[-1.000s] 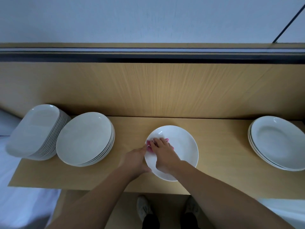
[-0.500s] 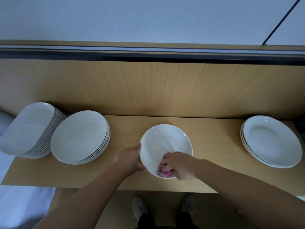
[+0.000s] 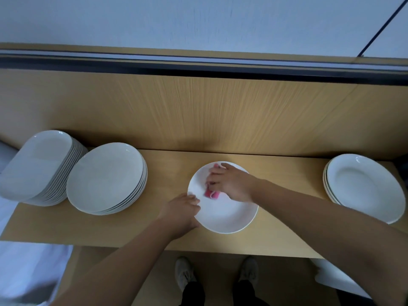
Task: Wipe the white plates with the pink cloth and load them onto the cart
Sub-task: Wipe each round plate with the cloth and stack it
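Hands on white plate (image 3: 227, 215); right hand (image 3: 231, 184) curled round pink cloth (image 3: 211, 194); left hand (image 3: 180, 209) clamped on rim

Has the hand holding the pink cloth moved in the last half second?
Yes. The right hand, gripping the pink cloth, went from the plate's near rim to its far side, toward the wooden back panel.

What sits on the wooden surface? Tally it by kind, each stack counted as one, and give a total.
stacks of white plates: 3
single white plate: 1
pink cloth: 1
total: 5
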Motion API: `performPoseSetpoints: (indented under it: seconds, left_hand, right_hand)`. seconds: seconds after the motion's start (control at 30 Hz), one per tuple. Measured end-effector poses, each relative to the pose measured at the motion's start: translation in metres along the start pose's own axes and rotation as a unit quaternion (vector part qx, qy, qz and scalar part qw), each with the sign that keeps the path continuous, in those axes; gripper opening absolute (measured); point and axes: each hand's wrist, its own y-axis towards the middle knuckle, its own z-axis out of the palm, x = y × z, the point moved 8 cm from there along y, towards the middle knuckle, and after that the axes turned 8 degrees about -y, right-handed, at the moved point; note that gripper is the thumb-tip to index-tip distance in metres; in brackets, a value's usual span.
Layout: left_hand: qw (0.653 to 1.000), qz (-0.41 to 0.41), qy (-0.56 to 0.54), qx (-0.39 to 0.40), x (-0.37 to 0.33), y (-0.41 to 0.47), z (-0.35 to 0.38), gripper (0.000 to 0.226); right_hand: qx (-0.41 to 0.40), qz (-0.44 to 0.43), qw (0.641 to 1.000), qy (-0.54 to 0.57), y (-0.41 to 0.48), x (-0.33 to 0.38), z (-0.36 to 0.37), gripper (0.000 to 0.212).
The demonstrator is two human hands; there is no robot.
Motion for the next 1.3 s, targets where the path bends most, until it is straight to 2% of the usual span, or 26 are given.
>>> performPoseSetpoints:
  seconds: [0.07,0.17,0.3,0.47,0.6,0.8,0.93,1.1,1.3]
  left_hand:
    - [1.000,0.021,0.013,0.015,-0.001,0.006,0.007,0.041]
    - [0.998,0.033,0.033,0.034,0.001,0.010,0.012,0.042]
    - [0.997,0.052,0.045,0.042,-0.001,0.010,0.013,0.044]
    - [0.997,0.051,0.017,0.063,0.003,0.012,0.016,0.043]
    - [0.996,0.054,0.030,0.060,0.002,0.013,0.017,0.044]
    - [0.996,0.067,0.046,0.041,0.003,0.010,0.019,0.039]
    - [0.995,0.073,0.056,0.041,-0.002,0.012,0.016,0.040]
    - [0.994,0.064,0.056,0.075,-0.001,0.014,0.016,0.040]
    - [0.988,0.071,0.087,0.102,-0.004,0.016,0.017,0.041]
  right_hand:
    - [0.023,0.012,0.999,-0.038,0.014,-0.007,0.002,0.033]
    - [0.072,0.016,0.992,-0.106,0.014,-0.003,0.022,0.029]
    - [0.064,0.038,0.991,-0.107,0.002,-0.001,0.043,0.032]
    - [0.091,0.051,0.992,-0.076,0.003,-0.010,0.048,0.042]
    - [0.061,0.053,0.994,-0.078,-0.002,-0.019,0.039,0.041]
    - [0.128,0.173,0.973,-0.088,-0.046,-0.033,0.041,0.039]
    - [0.195,0.258,0.945,-0.040,-0.070,-0.014,0.048,0.037]
    - [0.252,0.269,0.929,0.020,-0.081,0.028,0.036,0.025]
    - [0.226,0.256,0.937,0.075,-0.077,0.059,0.024,0.017]
